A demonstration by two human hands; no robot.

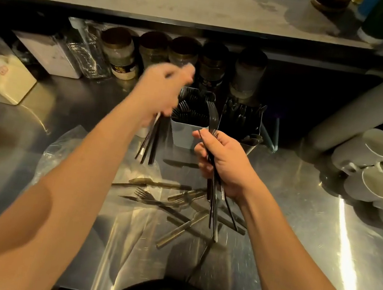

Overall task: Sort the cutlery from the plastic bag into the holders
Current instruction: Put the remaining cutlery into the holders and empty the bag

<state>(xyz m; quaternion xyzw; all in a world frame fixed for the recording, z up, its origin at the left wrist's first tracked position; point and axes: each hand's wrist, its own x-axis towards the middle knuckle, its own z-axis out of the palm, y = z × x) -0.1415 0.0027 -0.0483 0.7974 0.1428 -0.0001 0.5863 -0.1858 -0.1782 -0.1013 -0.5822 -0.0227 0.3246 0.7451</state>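
- The left hand [162,91] is gripping a bunch of dark cutlery [149,142] with the handles hanging down, just left of the left holder [187,132]; the hand is blurry, so I am not sure which kind it is holding.
- The right hand [222,162] is clutching a few forks [214,119] with the prongs pointing up, right in front of the two holders; the right holder [240,125] is looking full of dark pieces.
- More loose cutlery [176,204] is lying on the plastic bag [98,163] near the front edge of the steel counter [296,235]; so I think the sorting is about halfway.
- Next, each bunch is needing to go into the holder with matching pieces.
- The holders' insides are dark.
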